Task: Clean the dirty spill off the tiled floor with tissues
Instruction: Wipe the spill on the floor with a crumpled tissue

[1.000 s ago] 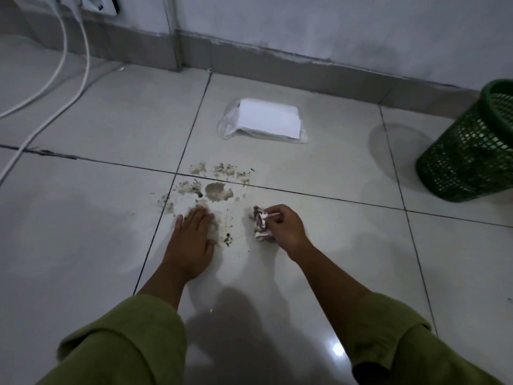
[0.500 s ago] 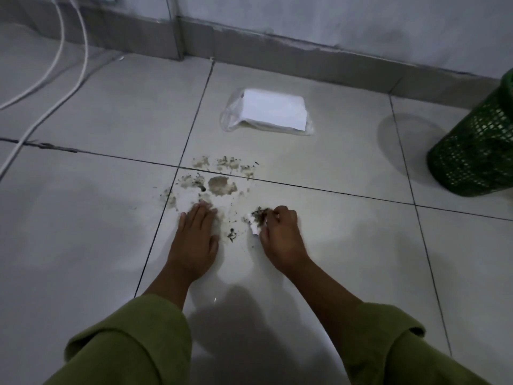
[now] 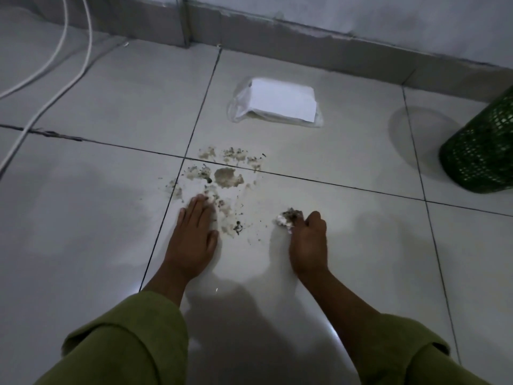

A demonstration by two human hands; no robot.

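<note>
A brown, crumbly spill [image 3: 226,176] is smeared over the joint of the grey floor tiles, with smaller specks trailing toward me. My left hand [image 3: 194,237] lies flat on the floor, palm down, its fingertips at the spill's near edge. Whether a tissue is under it cannot be seen. My right hand [image 3: 308,243] is pressed to the floor to the right of the spill, closed on a crumpled, soiled tissue [image 3: 287,218] that sticks out past the fingers. A pack of white tissues [image 3: 280,102] in clear wrap lies beyond the spill, near the wall.
A green mesh waste basket [image 3: 483,154] stands at the right edge. Two white cables [image 3: 55,59] run across the floor at the far left. The wall skirting [image 3: 305,37] closes off the far side. My green sleeves fill the bottom of the view.
My right hand with the soiled tissue has turned palm down onto the floor and slid a little right of the spill. The left hand has stayed flat in place.
</note>
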